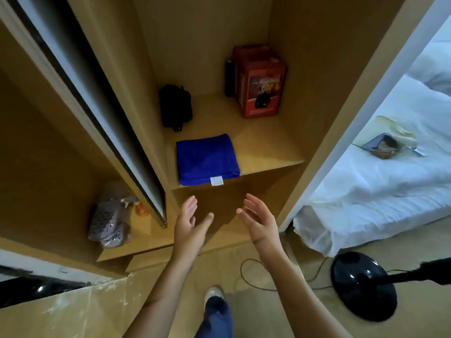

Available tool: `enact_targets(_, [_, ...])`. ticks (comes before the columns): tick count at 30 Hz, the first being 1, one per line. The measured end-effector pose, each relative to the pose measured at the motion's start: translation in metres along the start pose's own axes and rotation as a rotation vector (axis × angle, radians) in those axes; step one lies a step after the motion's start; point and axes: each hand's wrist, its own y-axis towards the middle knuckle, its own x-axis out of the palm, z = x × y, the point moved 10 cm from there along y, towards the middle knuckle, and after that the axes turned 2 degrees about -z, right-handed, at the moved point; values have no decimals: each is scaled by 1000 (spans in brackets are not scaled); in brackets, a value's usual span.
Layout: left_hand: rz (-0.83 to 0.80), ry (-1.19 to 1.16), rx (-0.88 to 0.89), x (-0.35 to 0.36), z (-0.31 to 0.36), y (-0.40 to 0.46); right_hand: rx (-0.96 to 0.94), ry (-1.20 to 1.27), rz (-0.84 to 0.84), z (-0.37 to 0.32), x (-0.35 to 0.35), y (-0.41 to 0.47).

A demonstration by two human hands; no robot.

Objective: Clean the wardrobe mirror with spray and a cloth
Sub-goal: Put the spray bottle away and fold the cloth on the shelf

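Wardrobe shelf [268, 152]: folded blue cloth [207, 162] at front edge, white blank tag [216, 181]; black pouch [175, 107] behind; red box [260, 81] at back right, print unreadable. Sliding door [102, 113] at left. Lower left compartment: orange spray bottle [141, 208] beside grey bag [109, 215]. Left hand [189, 228], right hand [260, 220]: below the shelf, fingers spread, holding nothing. Fan base [363, 286] and bed [378, 179] to the right.

Wooden wardrobe [302, 69] stood open; bed [380, 191] with white bedding lay right; black fan base [363, 286] sat on tan floor [280, 320].
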Motion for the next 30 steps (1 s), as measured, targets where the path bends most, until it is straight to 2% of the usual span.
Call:
enact_targets(10, [142, 140, 47, -5, 39, 121, 32, 5, 51, -35, -1, 129])
enact_targets(18, [127, 267, -256, -13, 11, 182, 186, -153, -40, -35, 17, 211])
enact_targets(25, [204, 153, -455, -18, -2, 197, 281, -320, -119, -20, 35, 249])
enact_targets(30, [204, 99, -503, -19, -8, 204, 379, -368, -165, -11, 41, 260])
